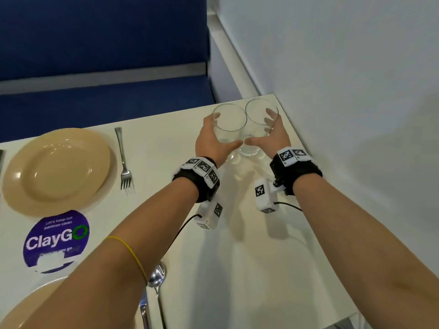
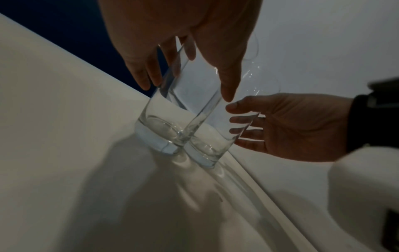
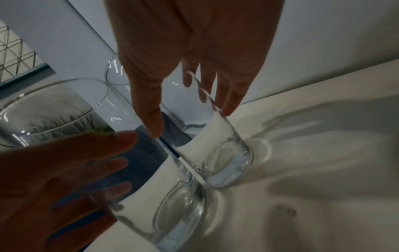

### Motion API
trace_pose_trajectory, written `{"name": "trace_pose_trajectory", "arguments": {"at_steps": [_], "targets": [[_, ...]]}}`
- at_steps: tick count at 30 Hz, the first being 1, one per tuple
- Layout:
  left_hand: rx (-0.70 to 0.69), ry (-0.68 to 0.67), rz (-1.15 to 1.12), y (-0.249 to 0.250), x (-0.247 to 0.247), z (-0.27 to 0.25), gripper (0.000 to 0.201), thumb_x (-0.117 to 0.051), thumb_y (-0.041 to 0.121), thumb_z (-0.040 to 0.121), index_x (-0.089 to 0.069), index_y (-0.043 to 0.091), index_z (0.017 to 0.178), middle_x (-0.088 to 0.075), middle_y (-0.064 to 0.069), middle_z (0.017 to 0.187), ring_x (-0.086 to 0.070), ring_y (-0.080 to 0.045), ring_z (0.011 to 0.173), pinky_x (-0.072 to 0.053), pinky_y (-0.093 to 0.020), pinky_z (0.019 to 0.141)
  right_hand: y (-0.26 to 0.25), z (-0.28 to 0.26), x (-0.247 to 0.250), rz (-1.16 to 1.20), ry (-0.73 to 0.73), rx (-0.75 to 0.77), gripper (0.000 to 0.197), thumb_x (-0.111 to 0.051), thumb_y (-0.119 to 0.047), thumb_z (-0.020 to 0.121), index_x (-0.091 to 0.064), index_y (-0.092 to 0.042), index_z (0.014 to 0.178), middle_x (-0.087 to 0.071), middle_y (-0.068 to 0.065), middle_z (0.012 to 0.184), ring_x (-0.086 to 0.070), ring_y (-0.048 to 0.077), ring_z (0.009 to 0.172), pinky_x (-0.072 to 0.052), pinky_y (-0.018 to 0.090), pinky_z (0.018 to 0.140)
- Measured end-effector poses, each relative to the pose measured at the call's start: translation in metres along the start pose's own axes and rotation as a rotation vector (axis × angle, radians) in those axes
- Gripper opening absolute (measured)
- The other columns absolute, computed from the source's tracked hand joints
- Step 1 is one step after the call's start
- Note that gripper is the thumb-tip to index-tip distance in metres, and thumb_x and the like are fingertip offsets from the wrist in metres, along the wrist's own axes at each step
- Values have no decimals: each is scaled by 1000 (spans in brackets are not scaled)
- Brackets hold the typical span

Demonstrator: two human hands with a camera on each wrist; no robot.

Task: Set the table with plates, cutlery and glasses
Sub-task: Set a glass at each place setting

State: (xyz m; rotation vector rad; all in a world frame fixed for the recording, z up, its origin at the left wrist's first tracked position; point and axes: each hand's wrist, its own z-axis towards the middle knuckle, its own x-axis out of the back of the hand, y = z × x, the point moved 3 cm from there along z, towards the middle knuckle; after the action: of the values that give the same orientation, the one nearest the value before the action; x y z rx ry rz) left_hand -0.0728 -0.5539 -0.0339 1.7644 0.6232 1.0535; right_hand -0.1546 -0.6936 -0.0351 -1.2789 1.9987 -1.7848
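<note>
Both my arms reach forward to the upper middle of the head frame. My left hand (image 1: 212, 141) wraps the left glass (image 1: 229, 124), thumb on the near side, fingers round the far side. My right hand (image 1: 270, 134) does the same on the right glass (image 1: 260, 119): thumb near, fingers seen through the glass wall on the far side. Fingers of both hands look fairly straight; whether either grip is actually closed on the glass or just resting against it, I can't tell.

The two glasses stand upright on the white desk (image 1: 249, 257), side by side, walls touching, bases down in both wrist views. They sit at the desk's far right corner, close to the white wall (image 1: 344, 67).

Left of my hands: a fork (image 1: 123, 160) lies beside a tan plate (image 1: 57, 169), tines toward the bottom of the frame. Below that plate, a round purple ClayGo sticker (image 1: 55, 241). Lower left corner: a second plate (image 1: 31, 302), mostly under my left forearm, with a spoon (image 1: 156, 281) just right of it. Blue bench (image 1: 102, 55) runs across the upper left.
</note>
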Motion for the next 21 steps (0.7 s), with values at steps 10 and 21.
{"name": "trace_pose_trajectory", "arguments": {"at_steps": [10, 21], "targets": [[87, 220, -85, -23, 73, -39, 76, -82, 37, 65, -40, 31, 128, -55, 6, 121, -56, -18, 111, -47, -32, 94, -19, -45, -30, 12, 54, 157, 72, -82, -11, 62, -45, -24, 122, -55, -2, 112, -55, 17, 101, -42, 14, 75], [96, 429, 6, -92, 294, -125, 74, -82, 45, 62, -47, 29, 125, -57, 9, 111, -60, -15, 101, -46, -25, 80, -82, -177, -180, -72, -219, 336, 70, -84, -17, 60, -44, -26, 117, -56, 1, 108, -55, 20, 97, -42, 20, 75]]}}
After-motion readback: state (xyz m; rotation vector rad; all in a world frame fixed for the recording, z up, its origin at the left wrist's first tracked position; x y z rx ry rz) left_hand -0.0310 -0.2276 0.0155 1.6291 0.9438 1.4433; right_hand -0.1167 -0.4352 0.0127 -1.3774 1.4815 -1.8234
